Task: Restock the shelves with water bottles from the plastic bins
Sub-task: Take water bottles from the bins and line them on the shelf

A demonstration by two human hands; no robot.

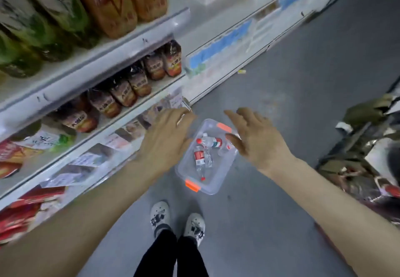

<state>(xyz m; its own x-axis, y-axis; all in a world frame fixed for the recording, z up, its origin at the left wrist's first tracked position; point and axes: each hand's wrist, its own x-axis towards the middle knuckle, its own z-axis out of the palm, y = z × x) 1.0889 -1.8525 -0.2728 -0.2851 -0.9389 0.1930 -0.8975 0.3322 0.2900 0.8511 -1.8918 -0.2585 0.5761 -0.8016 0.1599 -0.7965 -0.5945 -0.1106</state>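
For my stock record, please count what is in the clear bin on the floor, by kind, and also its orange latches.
Water bottles with red caps: 2
Orange latches on the bin: 2
Total: 4

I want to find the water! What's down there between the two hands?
In the head view, a clear plastic bin with water bottles sits on the floor, seen between the left hand and right hand.

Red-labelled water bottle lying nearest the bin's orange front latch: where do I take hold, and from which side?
Probably grip the red-labelled water bottle around its labelled middle, coming straight down from above. It lies flat on the floor of the clear plastic bin, red cap towards the near latch, so its sides are exposed. The left hand is open and closest.
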